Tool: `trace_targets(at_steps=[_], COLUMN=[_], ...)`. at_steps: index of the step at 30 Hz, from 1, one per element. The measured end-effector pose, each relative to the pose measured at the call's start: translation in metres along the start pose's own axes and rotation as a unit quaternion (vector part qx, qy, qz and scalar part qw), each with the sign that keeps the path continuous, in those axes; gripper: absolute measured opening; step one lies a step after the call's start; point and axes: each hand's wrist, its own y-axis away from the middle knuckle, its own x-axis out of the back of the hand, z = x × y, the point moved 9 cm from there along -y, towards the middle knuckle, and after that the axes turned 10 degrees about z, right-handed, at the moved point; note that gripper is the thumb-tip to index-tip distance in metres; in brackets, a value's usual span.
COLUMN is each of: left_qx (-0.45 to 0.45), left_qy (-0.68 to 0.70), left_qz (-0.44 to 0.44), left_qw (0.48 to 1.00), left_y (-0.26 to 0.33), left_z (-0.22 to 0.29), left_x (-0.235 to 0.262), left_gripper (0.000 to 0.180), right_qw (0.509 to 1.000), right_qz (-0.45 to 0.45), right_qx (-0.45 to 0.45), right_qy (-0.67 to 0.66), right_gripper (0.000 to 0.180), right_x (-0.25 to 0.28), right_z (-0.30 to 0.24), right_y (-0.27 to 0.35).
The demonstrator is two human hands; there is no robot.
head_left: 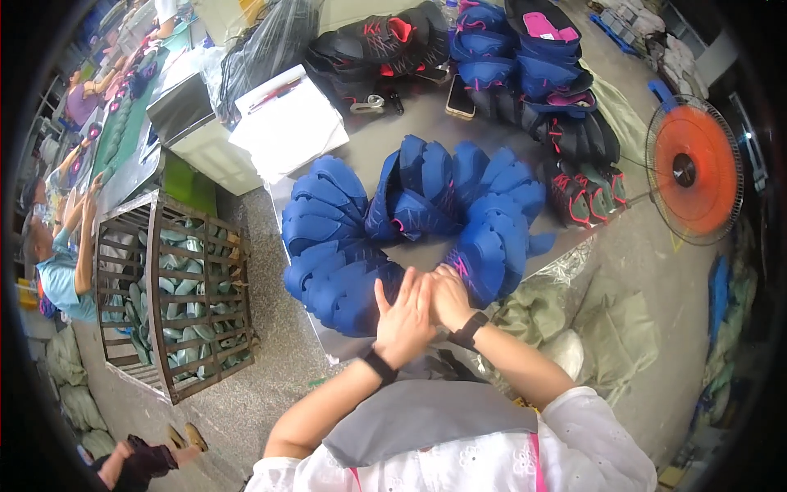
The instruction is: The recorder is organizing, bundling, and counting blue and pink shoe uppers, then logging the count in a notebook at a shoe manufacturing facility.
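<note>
Your left hand (403, 316) lies pressed over your right hand (449, 297), both empty, at the table's near edge. The blue shoe uppers (344, 287) are stacked just beyond your fingertips, overhanging; a careless nudge risks toppling them floorward.

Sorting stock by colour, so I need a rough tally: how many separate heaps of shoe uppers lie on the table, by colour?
Blue heaps: 2, counting the far one
Black heaps with pink trim: 2, counting the right one
Total: 4

Both hands press together at the near blue heap.
</note>
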Motion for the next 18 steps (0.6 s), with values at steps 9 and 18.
trace_targets(at_steps=[9,18], left_qx=[-0.104,-0.028], left_qy=[-0.08,0.025], left_qz=[-0.014,-0.003], left_qw=[0.991,0.999], left_y=[0.004,-0.033], left_z=[-0.04,-0.02], left_x=[-0.007,-0.028], left_gripper=[0.074,0.009], right_qw=[0.974,0.979], right_qz=[-0.033,0.02], right_qx=[0.175,0.087], right_qy=[-0.14,-0.184], right_gripper=[0.015,0.02], right_x=[0.067,0.075], right_z=[0.03,0.039], right_y=[0.013,0.007])
